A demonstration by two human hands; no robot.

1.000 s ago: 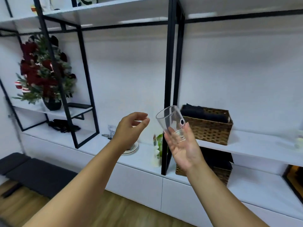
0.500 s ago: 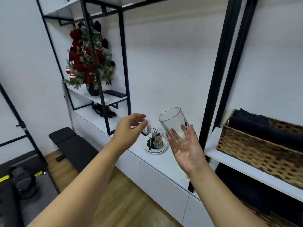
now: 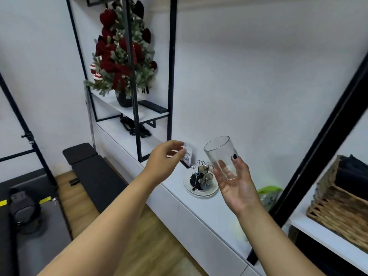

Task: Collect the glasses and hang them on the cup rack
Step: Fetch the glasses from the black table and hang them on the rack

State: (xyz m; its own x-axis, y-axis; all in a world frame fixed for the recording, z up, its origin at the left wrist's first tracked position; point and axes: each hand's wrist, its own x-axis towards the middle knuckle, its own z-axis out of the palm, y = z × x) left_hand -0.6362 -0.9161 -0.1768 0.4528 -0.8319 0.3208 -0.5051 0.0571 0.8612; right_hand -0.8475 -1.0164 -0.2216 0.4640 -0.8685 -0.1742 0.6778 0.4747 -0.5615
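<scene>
My right hand (image 3: 238,188) holds a clear glass (image 3: 221,154) with a small black print, tilted with its mouth up and to the left. My left hand (image 3: 166,158) hovers to the left of it, empty, fingers loosely curled and apart. Below and between the hands, a wire cup rack (image 3: 202,172) stands on a white plate (image 3: 191,189) on the white counter. One small glass (image 3: 207,181) hangs on the rack.
Black metal shelf posts (image 3: 172,76) rise from the white counter (image 3: 209,212). A red and green plant (image 3: 121,52) sits on a left shelf. A wicker basket (image 3: 338,202) stands at right. A card with a code (image 3: 187,157) leans behind the rack. A black bench (image 3: 93,172) lies on the floor.
The view has swung left and closer to the counter; the cup rack has come into plain view under the hands. Both hands keep their pose, the right still holding the glass.
</scene>
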